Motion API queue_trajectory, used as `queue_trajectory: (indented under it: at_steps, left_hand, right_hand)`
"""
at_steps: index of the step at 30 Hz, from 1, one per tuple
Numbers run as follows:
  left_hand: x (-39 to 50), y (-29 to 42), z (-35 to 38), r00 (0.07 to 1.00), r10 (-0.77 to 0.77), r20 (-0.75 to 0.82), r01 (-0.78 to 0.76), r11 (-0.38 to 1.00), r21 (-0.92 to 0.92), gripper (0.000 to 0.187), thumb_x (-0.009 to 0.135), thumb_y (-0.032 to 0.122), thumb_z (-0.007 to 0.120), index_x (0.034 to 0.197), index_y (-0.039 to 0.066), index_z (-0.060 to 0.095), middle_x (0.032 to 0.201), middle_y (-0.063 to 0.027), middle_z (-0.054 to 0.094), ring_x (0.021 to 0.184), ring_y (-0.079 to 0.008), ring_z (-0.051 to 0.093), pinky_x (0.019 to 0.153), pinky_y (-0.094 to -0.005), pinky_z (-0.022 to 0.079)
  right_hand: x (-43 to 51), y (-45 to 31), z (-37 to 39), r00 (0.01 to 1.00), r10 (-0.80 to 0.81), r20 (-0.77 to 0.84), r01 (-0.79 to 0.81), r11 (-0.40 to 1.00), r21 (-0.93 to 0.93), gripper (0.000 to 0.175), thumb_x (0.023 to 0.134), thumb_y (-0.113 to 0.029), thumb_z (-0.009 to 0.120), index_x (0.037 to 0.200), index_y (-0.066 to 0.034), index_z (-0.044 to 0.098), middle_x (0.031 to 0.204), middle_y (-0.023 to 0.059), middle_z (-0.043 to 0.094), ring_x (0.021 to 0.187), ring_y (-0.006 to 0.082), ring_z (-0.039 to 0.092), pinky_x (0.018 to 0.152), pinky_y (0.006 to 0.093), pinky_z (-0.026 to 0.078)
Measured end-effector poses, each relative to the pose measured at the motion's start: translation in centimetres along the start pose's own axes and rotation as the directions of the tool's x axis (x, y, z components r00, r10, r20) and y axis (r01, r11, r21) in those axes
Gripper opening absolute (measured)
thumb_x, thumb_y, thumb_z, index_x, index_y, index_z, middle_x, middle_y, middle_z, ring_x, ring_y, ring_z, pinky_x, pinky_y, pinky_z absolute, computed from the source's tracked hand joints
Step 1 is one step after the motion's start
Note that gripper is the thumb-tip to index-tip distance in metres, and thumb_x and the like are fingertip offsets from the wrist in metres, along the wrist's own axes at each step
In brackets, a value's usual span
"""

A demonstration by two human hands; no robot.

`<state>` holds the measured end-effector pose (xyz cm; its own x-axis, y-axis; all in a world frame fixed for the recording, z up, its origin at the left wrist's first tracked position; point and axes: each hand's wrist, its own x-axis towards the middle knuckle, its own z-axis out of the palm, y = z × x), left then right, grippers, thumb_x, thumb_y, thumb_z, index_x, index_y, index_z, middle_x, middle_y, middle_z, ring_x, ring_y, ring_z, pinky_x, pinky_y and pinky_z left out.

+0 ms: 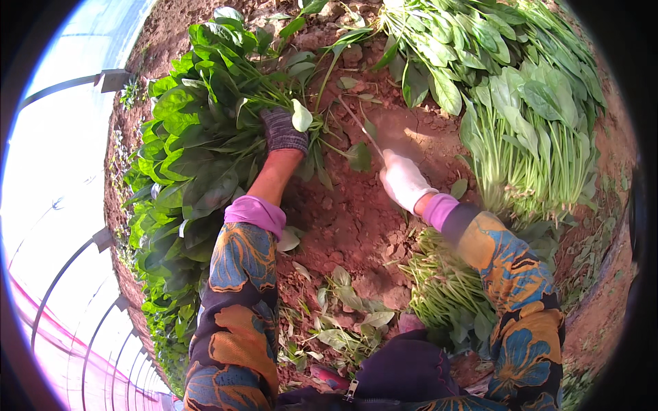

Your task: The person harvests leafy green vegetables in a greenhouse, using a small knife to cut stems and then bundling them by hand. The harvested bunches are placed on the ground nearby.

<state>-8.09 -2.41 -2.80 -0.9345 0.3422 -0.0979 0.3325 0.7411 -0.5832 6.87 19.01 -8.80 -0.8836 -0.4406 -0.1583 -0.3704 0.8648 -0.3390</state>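
Observation:
My left hand (286,131), in a dark grey knit glove, is closed around the stems of leafy spinach plants (257,82) at the edge of the standing row. Their leaves fan out up and to the left, and the glove hides part of the stems. In a white glove, my right hand (405,181) grips a thin, long tool (362,126), perhaps a knife. Its narrow shaft points up and left over bare soil, apart from the held plants. The handle is hidden inside the fist.
Growing spinach (175,169) runs down the left side. Cut spinach (534,138) lies in piles on the right, with another bundle (442,282) beneath my right forearm. Loose leaves (349,295) litter the reddish soil (349,216). Curved greenhouse ribs (61,257) stand at far left.

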Motion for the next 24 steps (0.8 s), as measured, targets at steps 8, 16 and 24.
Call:
queue_trajectory:
  at_steps: [8, 16, 24]
  left_hand:
    - [0.6, 0.2, 1.9, 0.999, -0.014, -0.053, 0.006, 0.988, -0.154, 0.025, 0.086, 0.02, 0.049, 0.09, 0.007, 0.069, 0.093, -0.0165, 0.067, 0.088, -0.0344, 0.062, 0.079, -0.0494, 0.043]
    - [0.6, -0.1, 2.5, 0.998, -0.055, 0.022, 0.059, 0.973, -0.222, 0.021, 0.086, 0.02, 0.053, 0.093, 0.011, 0.07, 0.097, -0.0142, 0.068, 0.093, -0.0305, 0.063, 0.079, -0.0502, 0.043]
    - [-0.2, -0.1, 2.0, 0.999, -0.014, 0.038, 0.019, 0.99, -0.142, 0.03, 0.085, 0.018, 0.049, 0.104, 0.007, 0.069, 0.102, -0.015, 0.068, 0.101, -0.0336, 0.062, 0.087, -0.0521, 0.042]
  right_hand:
    - [-0.3, -1.8, -1.6, 0.704, -0.284, 0.651, 0.57, -0.321, -0.756, 0.037, 0.093, -0.037, 0.049, 0.085, -0.0035, 0.062, 0.075, 0.0147, 0.061, 0.071, 0.0254, 0.057, 0.068, 0.0368, 0.047]
    - [-1.5, 0.0, -2.4, 0.921, 0.39, -0.005, -0.277, 0.664, 0.694, 0.015, 0.087, -0.015, 0.054, 0.094, -0.0006, 0.054, 0.087, 0.0259, 0.062, 0.088, 0.0464, 0.06, 0.074, 0.051, 0.048]
    - [0.1, -1.2, -1.5, 0.911, 0.398, -0.113, -0.234, 0.722, 0.651, 0.013, 0.089, -0.013, 0.052, 0.095, -0.0015, 0.056, 0.084, 0.0236, 0.064, 0.084, 0.0433, 0.063, 0.071, 0.0486, 0.049]
